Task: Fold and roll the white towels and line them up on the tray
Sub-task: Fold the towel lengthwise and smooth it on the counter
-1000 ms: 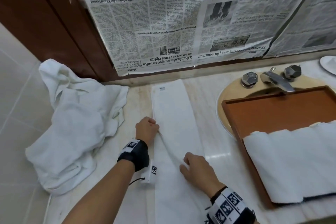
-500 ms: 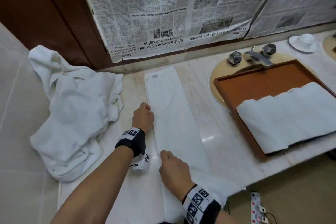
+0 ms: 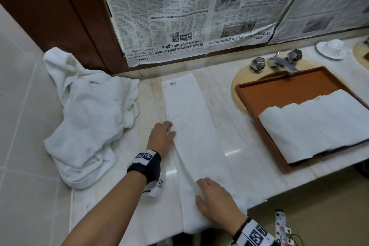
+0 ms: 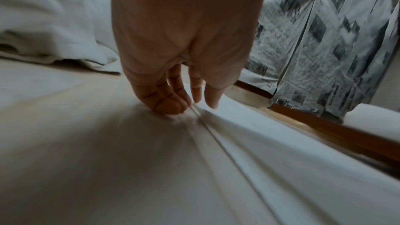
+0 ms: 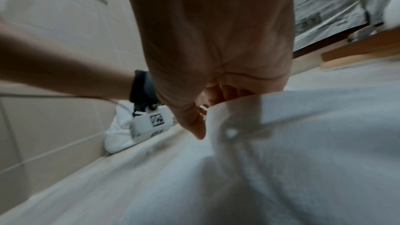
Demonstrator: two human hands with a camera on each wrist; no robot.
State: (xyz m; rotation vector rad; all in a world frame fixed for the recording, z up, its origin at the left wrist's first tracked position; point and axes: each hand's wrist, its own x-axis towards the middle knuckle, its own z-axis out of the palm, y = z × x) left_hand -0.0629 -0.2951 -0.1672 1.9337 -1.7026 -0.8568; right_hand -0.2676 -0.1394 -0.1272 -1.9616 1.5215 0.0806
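Towel: the towel (image 3: 191, 126) lies flat on the desk (image 3: 249, 142) as a long narrow strip, already folded lengthwise.
Long axis: it runs from the near desk edge, where its end hangs slightly over, straight away to the newspaper (image 3: 179, 16) on the wall; the small label marks the far end.
Left hand: the left hand (image 3: 161, 138) rests at the strip's left edge, about midway along; in the wrist view its fingers (image 4: 171, 102) press down beside the layered hem, thumb side loosely bent, gripping nothing that I can see.
Right hand: the right hand (image 3: 217, 198) lies on the near part of the strip, fingers gently curved on the cloth; the wrist view is blurred, and whether the fingertips pinch a raised fold there cannot be told.
Nearer hand: the right hand sits closest to the near end, the left further up the same strip.
Deciding relation: a roll would likely start at the near end and travel away along the axis, so both hands would need to drop back to that end, side by side.
Tray: the tray (image 3: 279, 90) sits to the right over the sink, holding rolls (image 3: 319, 124) in a row with bare floor behind them.
Pile: unfolded towels (image 3: 89, 118) heap on the left, apart from the strip.
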